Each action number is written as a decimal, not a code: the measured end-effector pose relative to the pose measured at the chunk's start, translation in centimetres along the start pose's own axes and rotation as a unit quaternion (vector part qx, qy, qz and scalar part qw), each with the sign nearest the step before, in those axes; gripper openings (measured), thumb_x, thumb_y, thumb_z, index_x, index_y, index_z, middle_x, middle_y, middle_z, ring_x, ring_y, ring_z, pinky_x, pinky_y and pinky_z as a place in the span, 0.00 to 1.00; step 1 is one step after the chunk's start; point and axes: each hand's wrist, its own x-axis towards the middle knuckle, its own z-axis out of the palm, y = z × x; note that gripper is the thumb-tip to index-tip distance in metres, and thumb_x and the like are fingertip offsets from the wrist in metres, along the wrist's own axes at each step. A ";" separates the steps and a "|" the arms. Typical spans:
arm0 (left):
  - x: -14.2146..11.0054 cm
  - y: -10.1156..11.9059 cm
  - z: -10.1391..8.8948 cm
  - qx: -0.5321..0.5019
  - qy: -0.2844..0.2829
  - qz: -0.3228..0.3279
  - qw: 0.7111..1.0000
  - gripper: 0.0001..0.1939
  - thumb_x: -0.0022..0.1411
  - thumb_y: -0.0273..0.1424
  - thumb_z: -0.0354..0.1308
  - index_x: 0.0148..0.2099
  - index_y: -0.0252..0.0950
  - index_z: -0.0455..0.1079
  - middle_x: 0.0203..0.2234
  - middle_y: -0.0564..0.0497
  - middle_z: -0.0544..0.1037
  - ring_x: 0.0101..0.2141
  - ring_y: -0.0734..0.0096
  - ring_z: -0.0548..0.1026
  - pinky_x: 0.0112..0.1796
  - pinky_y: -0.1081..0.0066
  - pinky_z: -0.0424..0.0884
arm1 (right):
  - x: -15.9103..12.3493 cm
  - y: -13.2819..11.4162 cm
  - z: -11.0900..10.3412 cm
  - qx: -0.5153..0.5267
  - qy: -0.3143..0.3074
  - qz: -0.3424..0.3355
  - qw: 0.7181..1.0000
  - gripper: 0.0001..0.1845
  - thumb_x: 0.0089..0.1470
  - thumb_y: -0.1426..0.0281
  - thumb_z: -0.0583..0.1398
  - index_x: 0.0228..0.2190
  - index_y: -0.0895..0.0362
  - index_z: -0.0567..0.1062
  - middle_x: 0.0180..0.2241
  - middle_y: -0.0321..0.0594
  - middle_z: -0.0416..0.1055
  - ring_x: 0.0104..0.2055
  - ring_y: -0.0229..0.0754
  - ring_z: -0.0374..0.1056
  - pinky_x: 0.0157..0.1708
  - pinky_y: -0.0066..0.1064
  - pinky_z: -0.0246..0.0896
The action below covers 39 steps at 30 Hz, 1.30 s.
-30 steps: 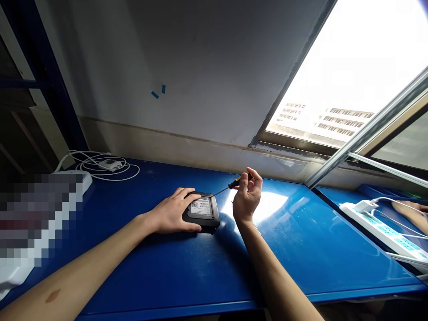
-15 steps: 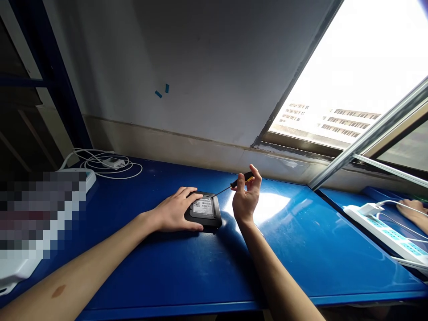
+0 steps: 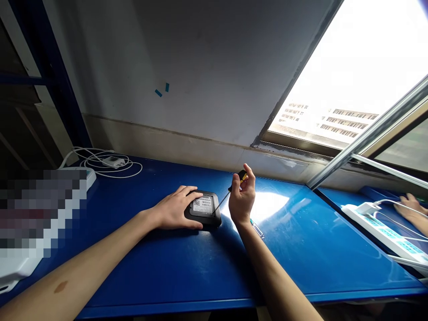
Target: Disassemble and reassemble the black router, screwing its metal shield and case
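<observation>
A flat black device (image 3: 216, 223) with a white printed label (image 3: 201, 204) lies on the blue tabletop (image 3: 187, 276). My left hand (image 3: 175, 207) is closed around its left side, fingers over the top and thumb along the near edge. In my right hand (image 3: 242, 198) is a screwdriver with a black-and-yellow handle (image 3: 242, 175). Its thin shaft (image 3: 222, 201) slants down to the left, and the tip meets the device's top face just right of the label. Whether the tip sits in a screw is too small to tell.
A small clear-and-teal item (image 3: 257, 228) lies beside my right wrist. Coiled white cable with an adapter (image 3: 113, 161) is at the back left, near a white power strip (image 3: 90, 177). Another power strip (image 3: 391, 234) and a co-worker's hand (image 3: 411, 207) are at the right.
The screwdriver's tip has moved from the device's far edge toward me, down beside the label. Its handle and my right hand have shifted slightly left, and the screwdriver stands steeper. My left hand stays put.
</observation>
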 end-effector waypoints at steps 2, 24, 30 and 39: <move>0.0 0.0 -0.1 0.000 0.000 0.000 1.000 0.47 0.51 0.61 0.65 0.67 0.46 0.61 0.68 0.45 0.59 0.66 0.43 0.58 0.61 0.49 0.64 | -0.1 -0.1 0.0 -0.003 -0.003 0.001 1.000 0.27 0.63 0.57 0.57 0.60 0.53 0.68 0.40 0.39 0.72 0.28 0.35 0.64 0.30 0.30 0.65; 0.1 0.3 -0.2 0.007 0.003 -0.004 1.000 0.47 0.51 0.57 0.68 0.67 0.43 0.62 0.68 0.42 0.60 0.66 0.43 0.57 0.62 0.48 0.63 | 0.0 -0.1 -0.1 -0.002 -0.040 -0.010 0.999 0.25 0.63 0.59 0.57 0.58 0.55 0.69 0.35 0.38 0.72 0.23 0.34 0.62 0.26 0.30 0.64; 0.1 0.4 -0.2 0.008 0.001 -0.004 1.000 0.46 0.51 0.56 0.69 0.67 0.43 0.62 0.67 0.43 0.61 0.66 0.43 0.57 0.62 0.48 0.63 | 0.1 -0.1 -0.1 0.044 -0.034 0.025 0.998 0.22 0.61 0.57 0.59 0.54 0.52 0.70 0.33 0.35 0.72 0.25 0.34 0.66 0.26 0.28 0.65; 0.2 0.2 0.0 0.009 0.005 -0.002 1.000 0.46 0.50 0.56 0.69 0.66 0.44 0.62 0.67 0.43 0.61 0.66 0.43 0.58 0.61 0.47 0.64 | 0.3 0.2 0.0 0.138 -0.044 0.056 0.988 0.18 0.63 0.54 0.56 0.48 0.51 0.69 0.40 0.37 0.74 0.29 0.36 0.72 0.23 0.27 0.69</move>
